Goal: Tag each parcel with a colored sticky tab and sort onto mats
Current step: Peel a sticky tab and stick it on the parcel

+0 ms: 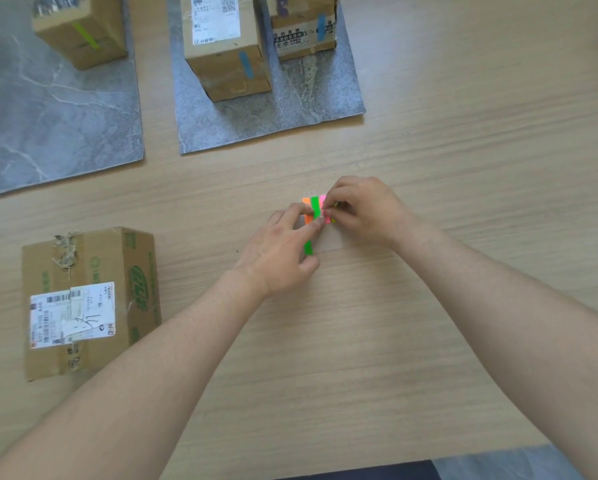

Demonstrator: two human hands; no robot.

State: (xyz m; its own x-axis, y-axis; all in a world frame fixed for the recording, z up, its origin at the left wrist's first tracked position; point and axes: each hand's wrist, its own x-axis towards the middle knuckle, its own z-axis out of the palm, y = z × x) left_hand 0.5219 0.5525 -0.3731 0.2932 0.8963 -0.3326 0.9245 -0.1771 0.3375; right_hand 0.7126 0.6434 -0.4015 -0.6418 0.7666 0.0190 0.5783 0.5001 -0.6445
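A clear sheet of coloured sticky tabs (pixel 312 209) lies on the wooden table, with orange, green, pink and yellow strips. My left hand (pixel 283 252) presses on the sheet with its fingers over the green strip. My right hand (pixel 363 209) pinches at the pink tab on the sheet. An untagged cardboard parcel (pixel 89 299) with a white label lies at the near left. On the middle grey mat (pixel 273 119) stand two parcels, each with a blue tab: one (pixel 226 46) and another (pixel 304 26). On the left grey mat (pixel 58 119) stands a parcel (pixel 79 32) with a green tab.
The light wooden table (pixel 463 133) stretches to the right of the mats. A dark edge (pixel 359 471) and a grey floor strip (pixel 505 462) show at the bottom.
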